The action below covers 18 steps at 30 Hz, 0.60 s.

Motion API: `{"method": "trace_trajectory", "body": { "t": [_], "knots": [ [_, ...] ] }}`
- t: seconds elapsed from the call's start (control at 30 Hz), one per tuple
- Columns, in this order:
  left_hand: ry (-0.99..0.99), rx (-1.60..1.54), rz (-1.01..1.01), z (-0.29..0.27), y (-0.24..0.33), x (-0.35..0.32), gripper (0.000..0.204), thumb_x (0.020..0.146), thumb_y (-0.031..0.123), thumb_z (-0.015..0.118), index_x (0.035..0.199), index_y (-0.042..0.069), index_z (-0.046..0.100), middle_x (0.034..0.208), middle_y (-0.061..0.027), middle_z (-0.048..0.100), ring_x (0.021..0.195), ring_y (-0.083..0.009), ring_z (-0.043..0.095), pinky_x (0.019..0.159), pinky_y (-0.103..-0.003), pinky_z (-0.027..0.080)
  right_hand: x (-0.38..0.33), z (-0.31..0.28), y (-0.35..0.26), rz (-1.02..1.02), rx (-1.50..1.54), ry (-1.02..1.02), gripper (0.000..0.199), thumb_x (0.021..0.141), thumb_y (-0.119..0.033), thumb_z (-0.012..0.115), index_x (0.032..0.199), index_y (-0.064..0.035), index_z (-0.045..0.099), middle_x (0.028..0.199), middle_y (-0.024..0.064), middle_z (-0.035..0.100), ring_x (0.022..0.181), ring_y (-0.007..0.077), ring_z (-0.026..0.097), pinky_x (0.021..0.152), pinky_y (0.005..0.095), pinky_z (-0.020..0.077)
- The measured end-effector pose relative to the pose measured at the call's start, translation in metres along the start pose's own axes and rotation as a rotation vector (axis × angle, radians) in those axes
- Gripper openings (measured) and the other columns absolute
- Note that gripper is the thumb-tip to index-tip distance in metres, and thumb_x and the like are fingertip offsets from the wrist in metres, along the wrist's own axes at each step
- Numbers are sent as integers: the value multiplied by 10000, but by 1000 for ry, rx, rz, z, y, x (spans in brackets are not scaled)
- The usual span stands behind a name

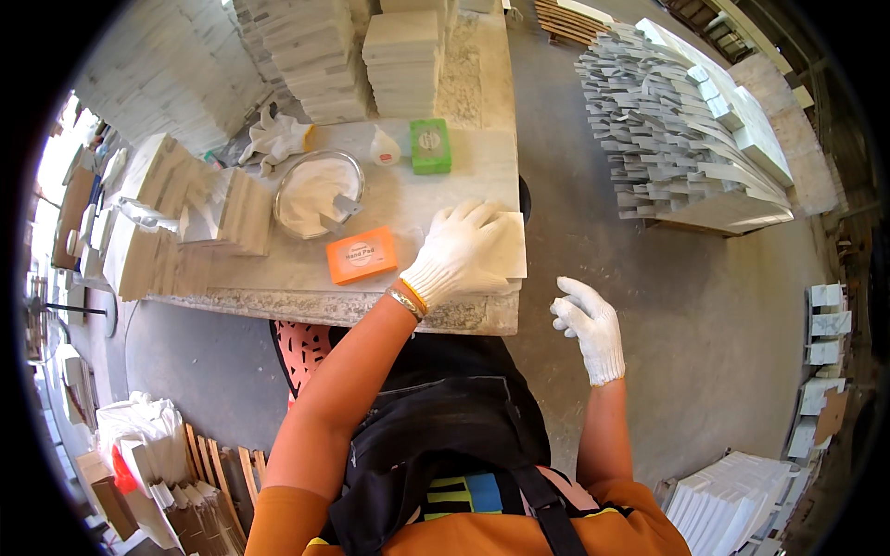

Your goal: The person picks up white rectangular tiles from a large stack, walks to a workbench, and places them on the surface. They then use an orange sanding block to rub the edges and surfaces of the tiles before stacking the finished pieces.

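Along the right edge of a bench [487,162], a white-gloved left hand [464,243] rests on a flat white tile [514,243] that juts slightly past the edge; its grip is spread flat, not closed around it. Off the bench, the gloved right hand [591,326] has a loosely curled, empty grip. An orange box [362,256] lies just left of the left hand, near a round dish [306,233] of white powder [315,178].

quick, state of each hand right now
Left hand: open, laid over the white tile.
Right hand: half-open, fingers loosely curled in the air, nothing visible in it.
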<state>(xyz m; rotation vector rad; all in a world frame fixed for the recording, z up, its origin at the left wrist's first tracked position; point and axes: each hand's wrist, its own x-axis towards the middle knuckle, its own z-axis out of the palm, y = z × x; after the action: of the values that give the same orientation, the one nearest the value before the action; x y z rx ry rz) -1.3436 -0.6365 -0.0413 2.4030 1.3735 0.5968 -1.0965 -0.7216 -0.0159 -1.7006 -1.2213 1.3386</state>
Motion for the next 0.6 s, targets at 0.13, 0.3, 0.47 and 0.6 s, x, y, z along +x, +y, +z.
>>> {"method": "trace_trajectory", "body": {
  "t": [0.13, 0.3, 0.47, 0.6],
  "knots": [
    [101, -25, 34, 16, -12, -10, 798, 588, 443, 857, 1285, 139, 616, 1449, -140, 479, 1376, -384, 400, 1098, -538, 355, 2, -1, 5, 6, 11, 15, 447, 895, -224, 707, 1294, -34, 644, 925, 46, 692, 766, 93, 615, 674, 252, 479],
    [96, -65, 22, 16, -14, -8, 778, 583, 442, 871, 1263, 147, 637, 1449, -127, 474, 1392, -379, 374, 1115, -535, 350, 8, 9, -15, -126, -20, 6, 413, 905, -180, 705, 1279, -15, 646, 927, 50, 696, 786, 106, 615, 729, 264, 505],
    [126, -108, 41, 15, -14, -4, 722, 588, 425, 870, 1214, 140, 651, 1391, -111, 512, 1360, -366, 402, 1093, -519, 375, 18, 29, -40, -306, -109, -32, 381, 905, -156, 718, 1256, -20, 656, 958, 61, 702, 826, 118, 641, 791, 282, 526],
    [207, -152, 80, 15, -18, -7, 645, 630, 389, 834, 1193, 138, 646, 1355, -102, 535, 1330, -368, 432, 1072, -514, 389, 19, 52, -60, -466, -257, -92, 342, 899, -125, 723, 1222, -29, 671, 984, 68, 697, 833, 111, 650, 775, 266, 532]
  ]
}}
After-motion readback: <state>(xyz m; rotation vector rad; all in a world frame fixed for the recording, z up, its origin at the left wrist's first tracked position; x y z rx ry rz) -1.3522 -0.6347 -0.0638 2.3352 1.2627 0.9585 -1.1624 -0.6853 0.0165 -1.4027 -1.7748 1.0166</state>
